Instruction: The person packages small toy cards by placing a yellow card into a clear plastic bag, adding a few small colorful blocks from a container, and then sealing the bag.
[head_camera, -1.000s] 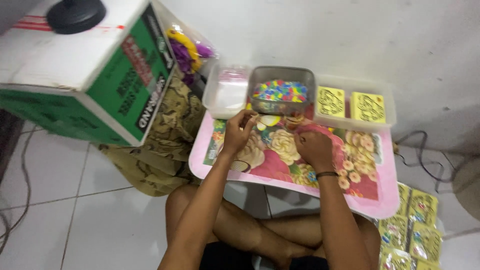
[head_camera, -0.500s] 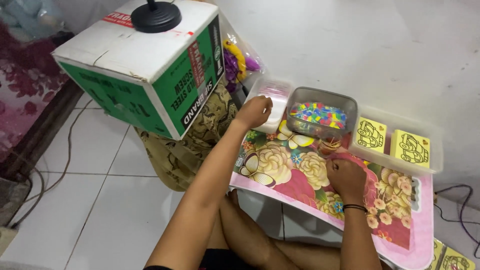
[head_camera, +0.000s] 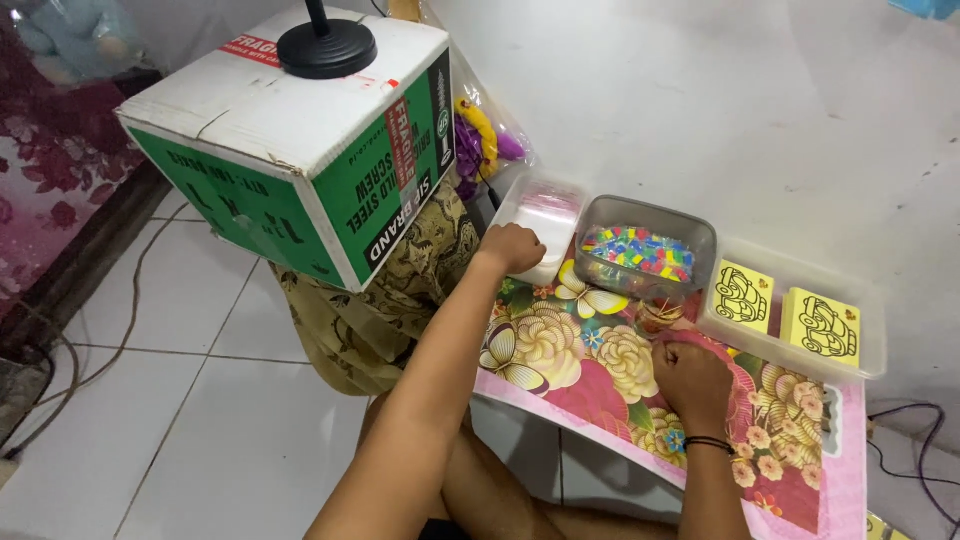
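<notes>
My left hand (head_camera: 512, 247) reaches into a clear plastic tub (head_camera: 545, 210) of thin clear bags at the far left of the small floral table (head_camera: 560, 350); its fingers are curled on the stack, and I cannot tell if they grip a bag. My right hand (head_camera: 693, 378) rests as a closed fist on the table top, pressing on something small and pink that it mostly hides. Just beyond it stands a grey tub (head_camera: 646, 255) of mixed coloured small pieces.
A long clear tray (head_camera: 800, 310) at the right holds two stacks of yellow cards with black line drawings. A green and white cardboard box (head_camera: 300, 150) with a black round base on top stands at the left, over patterned cloth. White tiled floor lies below.
My view has swung left and closer. My left hand moved from the table's middle up to the clear tub of bags. My right hand stayed on the table.
</notes>
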